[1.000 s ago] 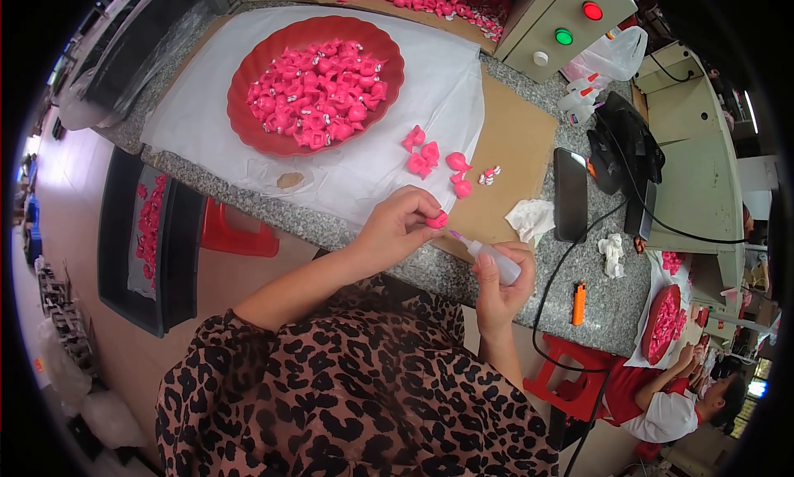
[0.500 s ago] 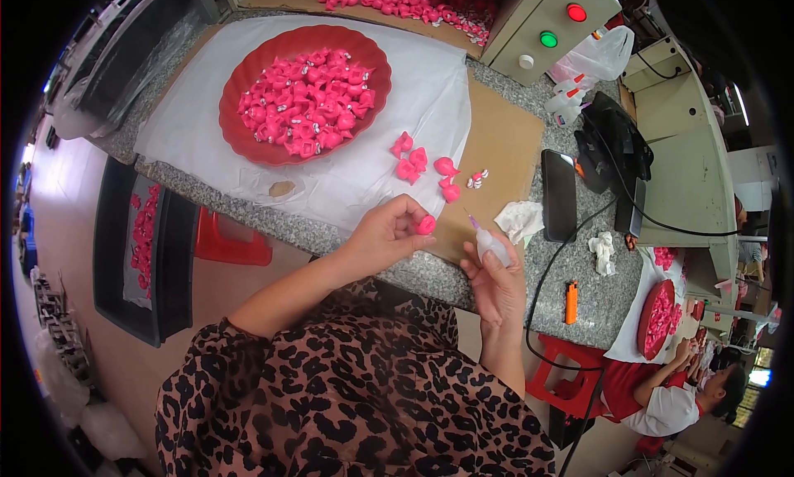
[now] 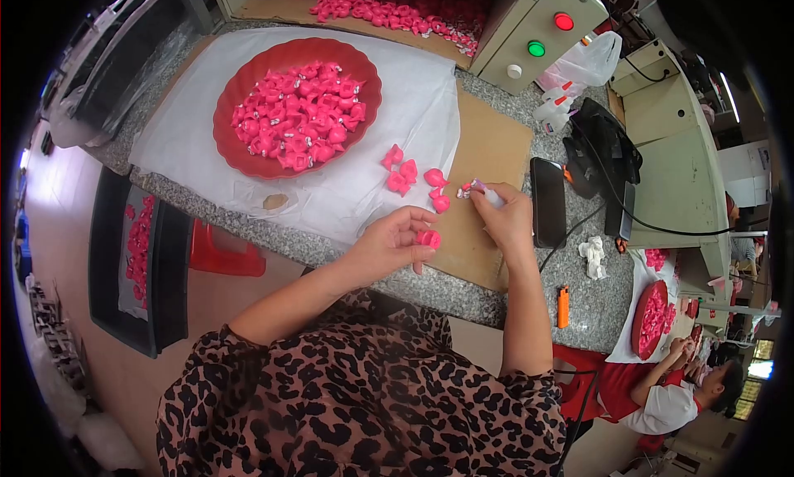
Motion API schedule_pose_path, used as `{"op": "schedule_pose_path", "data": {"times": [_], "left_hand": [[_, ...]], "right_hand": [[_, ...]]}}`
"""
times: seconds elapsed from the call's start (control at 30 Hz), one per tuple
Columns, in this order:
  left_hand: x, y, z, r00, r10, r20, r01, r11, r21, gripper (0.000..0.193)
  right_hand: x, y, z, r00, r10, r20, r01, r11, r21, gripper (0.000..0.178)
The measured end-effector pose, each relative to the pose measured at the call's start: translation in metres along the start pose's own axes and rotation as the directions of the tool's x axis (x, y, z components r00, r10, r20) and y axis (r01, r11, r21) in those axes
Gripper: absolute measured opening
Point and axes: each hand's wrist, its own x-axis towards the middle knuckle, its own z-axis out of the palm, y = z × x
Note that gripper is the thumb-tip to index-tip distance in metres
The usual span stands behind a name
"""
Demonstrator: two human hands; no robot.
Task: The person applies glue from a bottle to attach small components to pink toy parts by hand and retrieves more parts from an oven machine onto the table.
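Observation:
My left hand (image 3: 389, 244), held over the near table edge, pinches a small pink moulded piece (image 3: 428, 239) between thumb and fingers. Farther right, my right hand (image 3: 509, 221) is closed around a small whitish squeeze bottle (image 3: 494, 197) with a purple tip. Its fingertips are down at a little cluster of tiny white-and-pink parts (image 3: 464, 190) on the brown cardboard (image 3: 490, 150). Whether the fingers touch one of these parts cannot be made out. Several loose pink pieces (image 3: 402, 178) lie between the hands and the scalloped red plate (image 3: 223, 130), which is heaped with similar pieces.
White paper (image 3: 178, 105) covers the granite table's left part. A heater-like cabinet (image 3: 542, 31) with pink pieces inside stands at the back. Rightward lie a phone (image 3: 548, 202), a crumpled tissue (image 3: 593, 258), an orange lighter (image 3: 563, 307) and a black cable. A co-worker (image 3: 670, 403) sits far right.
My right hand has moved away from my left, forward to the tiny parts, with the bottle tilted in its grip. My left hand keeps the pink piece. The view has shifted slightly.

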Motion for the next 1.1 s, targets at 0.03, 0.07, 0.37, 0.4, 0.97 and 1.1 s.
{"op": "schedule_pose_path", "data": {"times": [0.03, 0.07, 0.37, 0.4, 0.97, 1.1], "left_hand": [[0.0, 0.0, 0.0, 0.999, -0.03, 0.014, 0.029, 0.999, 0.028, 0.025], [0.0, 0.0, -0.001, 0.998, -0.061, 0.029, 0.059, 0.997, 0.056, 0.03], [-0.001, -0.004, -0.007, 0.998, -0.052, 0.023, 0.051, 0.997, 0.066, 0.027], [-0.001, -0.005, -0.007, 0.998, -0.051, 0.022, 0.05, 0.997, 0.067, 0.027], [-0.002, -0.01, -0.002, 0.997, 0.038, -0.072, -0.03, 0.994, 0.11, 0.018], [-0.002, -0.01, -0.001, 0.997, 0.033, -0.071, -0.025, 0.994, 0.109, 0.017]], "right_hand": [[0.002, 0.0, 0.002, 0.998, -0.065, 0.004, 0.065, 0.996, -0.053, 0.02], [0.004, -0.001, 0.003, 0.998, -0.064, 0.006, 0.065, 0.997, -0.052, 0.02], [0.003, -0.013, -0.001, 0.983, 0.121, 0.135, -0.106, 0.988, -0.114, 0.022], [0.004, -0.011, 0.0, 0.988, 0.093, 0.125, -0.078, 0.99, -0.115, 0.022], [-0.093, -0.036, 0.031, 0.974, 0.191, 0.119, -0.206, 0.548, 0.811, 0.013], [-0.095, -0.031, 0.033, 0.98, 0.164, 0.117, -0.192, 0.579, 0.792, 0.013]]}}
